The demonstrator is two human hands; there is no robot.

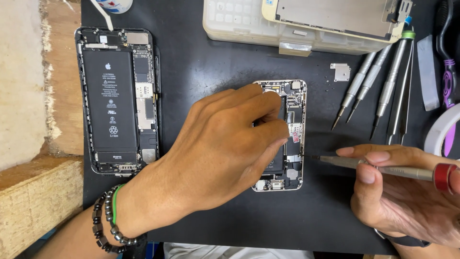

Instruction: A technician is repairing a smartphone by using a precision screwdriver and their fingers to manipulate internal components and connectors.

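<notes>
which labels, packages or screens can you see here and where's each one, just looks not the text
Battery label: in the opened phone at left, tall black rectangle with small white print and symbols.
Small sticker: in the middle phone beside the left hand, tiny, pink and white.
Detached screen panel: top, on a translucent box, metal back facing up.

Black mat (215,62); silver screwdriver (383,169), red cap; green and seemingly black bead bracelets (111,221).
</notes>
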